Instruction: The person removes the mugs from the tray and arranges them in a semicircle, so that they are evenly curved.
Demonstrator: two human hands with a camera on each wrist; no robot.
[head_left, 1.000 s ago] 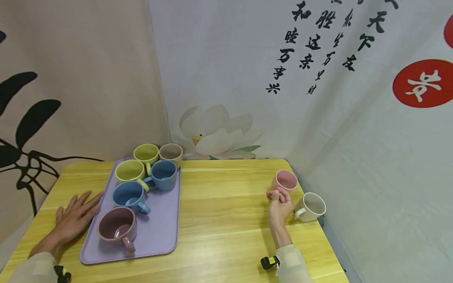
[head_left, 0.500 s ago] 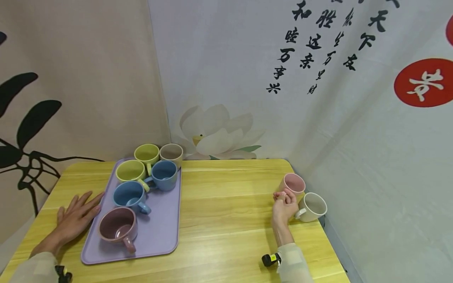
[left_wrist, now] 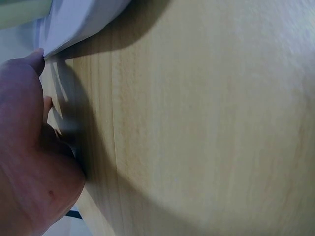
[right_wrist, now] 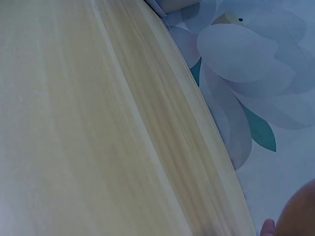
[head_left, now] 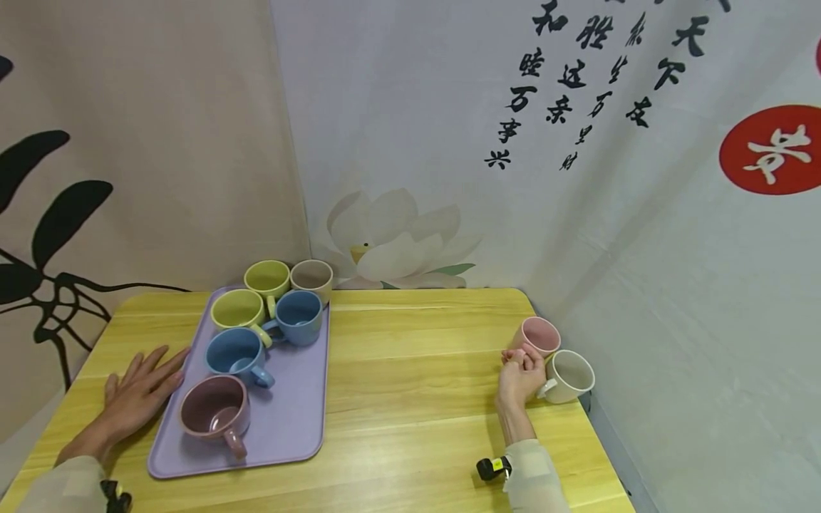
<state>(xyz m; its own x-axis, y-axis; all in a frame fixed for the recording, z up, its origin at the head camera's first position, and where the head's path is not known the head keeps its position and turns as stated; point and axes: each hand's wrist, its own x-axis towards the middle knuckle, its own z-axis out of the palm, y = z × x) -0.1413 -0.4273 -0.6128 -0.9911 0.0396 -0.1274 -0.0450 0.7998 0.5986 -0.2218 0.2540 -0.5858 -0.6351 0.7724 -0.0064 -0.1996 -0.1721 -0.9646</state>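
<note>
In the head view my right hand (head_left: 521,376) has its fingers curled at the near side of a pink mug (head_left: 540,335), gripping it where the handle would be; the handle is hidden by the fingers. Close beside it stands a white mug (head_left: 570,377), its handle near my wrist. My left hand (head_left: 137,395) lies with spread, straight fingers on the table, the fingertips touching the left edge of a lilac tray (head_left: 288,427). The left wrist view shows that hand (left_wrist: 29,142) against the tray's rim. Only a sliver of the right hand (right_wrist: 298,216) shows in the right wrist view.
On the tray stand a mauve mug (head_left: 214,410), two blue mugs, the nearer blue mug (head_left: 234,353) among them, two yellow-green mugs with one yellow-green mug (head_left: 238,310) in front, and a beige mug (head_left: 312,280). The wooden table (head_left: 410,399) meets a printed curtain (head_left: 410,142) behind.
My right hand has moved the pink mug to the right and slightly nearer, up close to the white mug. The left hand and the tray have stayed put.
</note>
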